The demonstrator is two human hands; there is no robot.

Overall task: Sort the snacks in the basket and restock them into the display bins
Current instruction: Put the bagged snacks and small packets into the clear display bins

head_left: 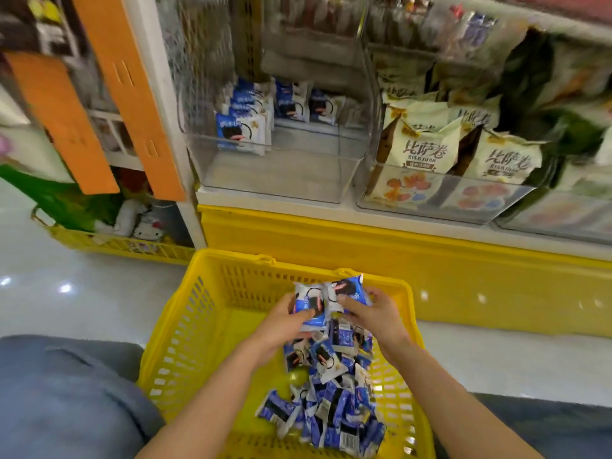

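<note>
A yellow basket (pixel 198 329) stands on the floor in front of me, with several blue-and-white snack packets (pixel 328 405) heaped in its right half. My left hand (pixel 288 323) and my right hand (pixel 367 313) are together above the heap, gripping a bunch of the same packets (pixel 331 294) between them. Straight ahead on the shelf sits a clear display bin (pixel 275 180) holding several matching blue packets (pixel 241 127) at its back left; its front is bare.
A second clear bin (pixel 440 197) to the right is full of cream bags. The yellow shelf base (pixel 364 246) runs behind the basket. Another yellow basket (pixel 109 243) with toys stands at the left, under orange panels (pixel 132 91). My knees flank the basket.
</note>
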